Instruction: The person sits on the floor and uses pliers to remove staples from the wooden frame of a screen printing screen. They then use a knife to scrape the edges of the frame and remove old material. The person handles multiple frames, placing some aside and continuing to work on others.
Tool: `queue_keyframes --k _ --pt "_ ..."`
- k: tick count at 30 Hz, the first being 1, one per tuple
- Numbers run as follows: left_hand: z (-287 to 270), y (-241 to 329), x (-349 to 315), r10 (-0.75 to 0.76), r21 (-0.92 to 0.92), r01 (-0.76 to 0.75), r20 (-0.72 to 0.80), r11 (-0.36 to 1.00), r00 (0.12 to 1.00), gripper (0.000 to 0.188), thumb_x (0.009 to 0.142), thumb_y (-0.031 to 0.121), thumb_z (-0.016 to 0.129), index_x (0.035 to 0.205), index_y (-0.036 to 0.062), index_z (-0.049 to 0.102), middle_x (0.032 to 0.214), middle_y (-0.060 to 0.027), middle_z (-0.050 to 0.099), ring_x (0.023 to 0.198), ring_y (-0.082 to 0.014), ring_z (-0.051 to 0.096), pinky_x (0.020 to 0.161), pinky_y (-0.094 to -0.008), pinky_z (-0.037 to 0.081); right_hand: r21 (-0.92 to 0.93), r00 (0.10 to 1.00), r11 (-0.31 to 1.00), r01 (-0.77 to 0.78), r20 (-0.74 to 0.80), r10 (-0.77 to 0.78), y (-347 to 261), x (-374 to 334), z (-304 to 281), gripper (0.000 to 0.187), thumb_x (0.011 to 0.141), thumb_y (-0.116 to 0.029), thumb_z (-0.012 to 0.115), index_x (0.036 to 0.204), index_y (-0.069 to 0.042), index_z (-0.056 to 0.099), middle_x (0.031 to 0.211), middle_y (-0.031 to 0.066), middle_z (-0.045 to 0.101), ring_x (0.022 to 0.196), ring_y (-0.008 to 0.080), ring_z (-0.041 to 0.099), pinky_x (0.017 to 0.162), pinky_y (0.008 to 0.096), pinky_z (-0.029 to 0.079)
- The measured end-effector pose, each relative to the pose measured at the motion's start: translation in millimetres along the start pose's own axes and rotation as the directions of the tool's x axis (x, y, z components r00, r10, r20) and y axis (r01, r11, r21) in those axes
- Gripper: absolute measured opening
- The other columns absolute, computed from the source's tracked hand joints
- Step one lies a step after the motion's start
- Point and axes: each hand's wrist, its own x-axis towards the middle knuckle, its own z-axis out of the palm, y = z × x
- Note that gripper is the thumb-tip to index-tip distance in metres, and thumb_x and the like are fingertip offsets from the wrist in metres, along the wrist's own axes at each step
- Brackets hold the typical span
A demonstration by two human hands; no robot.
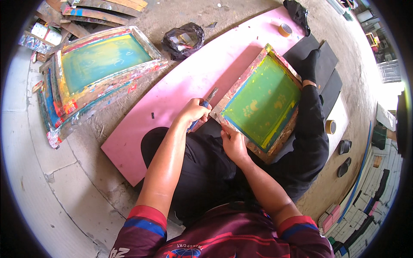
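A silk-screen frame [263, 101], with green mesh and a paint-stained wooden border, rests tilted over my lap and leg. Two pale flower-like shapes show in the mesh. My right hand [235, 144] grips the near-left edge of its wood, thumb on top. Just left of that corner, my left hand [195, 112] is closed round a blue-handled tool [206, 102] with a narrow grey metal end pointing up and away. The tool's exact kind is not clear. Its metal end lies close to the frame's left corner; I cannot tell whether they touch.
A pink board [185, 86] lies under me, with a small dark piece [152, 115] on it. Tape rolls [285, 29] stand at the far end and at right. Stacked screen frames [103, 64], a black plastic bag [183, 40], dark sheets [331, 64] and slippers [344, 147] lie around.
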Motion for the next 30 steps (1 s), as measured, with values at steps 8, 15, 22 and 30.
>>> queue_keyframes --k 8,15,22,30 --pt "-6 -10 3 -0.012 -0.052 0.012 0.0 0.999 1.0 0.019 0.091 0.01 0.074 0.108 0.0006 0.071 0.079 -0.0077 0.072 0.065 -0.0195 0.071 0.064 -0.0358 0.056 -0.302 0.999 0.953 0.008 0.052 0.008 -9 -7 -6 0.041 0.107 -0.019 0.06 0.148 -0.014 0.063 0.11 0.0323 0.076 0.102 0.0498 0.075 0.089 0.0583 0.06" --pt "-4 -6 0 -0.012 -0.041 0.012 -0.008 0.999 1.0 0.022 0.089 0.009 0.075 0.109 -0.0002 0.071 0.082 -0.009 0.072 0.065 -0.02 0.071 0.067 -0.0367 0.057 -0.297 0.999 0.955 -0.018 0.03 0.028 -22 -7 -11 0.033 0.105 -0.02 0.063 0.135 -0.011 0.072 0.1 0.0292 0.077 0.098 0.0474 0.076 0.087 0.0572 0.06" --pt "-1 -2 -3 -0.01 -0.044 0.01 0.003 0.999 1.0 0.022 0.087 0.006 0.073 0.108 -0.001 0.071 0.081 -0.0094 0.071 0.064 -0.0202 0.071 0.064 -0.0365 0.057 -0.595 0.997 0.804 -0.02 0.044 0.058 -31 -5 5 0.038 0.103 -0.017 0.061 0.14 -0.011 0.067 0.097 0.0299 0.076 0.096 0.045 0.077 0.081 0.0572 0.062" --pt "-2 -4 -4 0.009 -0.048 -0.009 0.006 0.999 1.0 0.025 0.082 0.003 0.068 0.106 -0.0029 0.071 0.084 -0.0112 0.071 0.064 -0.0215 0.071 0.063 -0.038 0.058 -0.272 0.985 0.957 -0.105 0.105 0.138 -13 2 3 0.053 0.097 -0.011 0.062 0.15 -0.012 0.062 0.105 0.0331 0.076 0.1 0.049 0.077 0.087 0.0556 0.063"
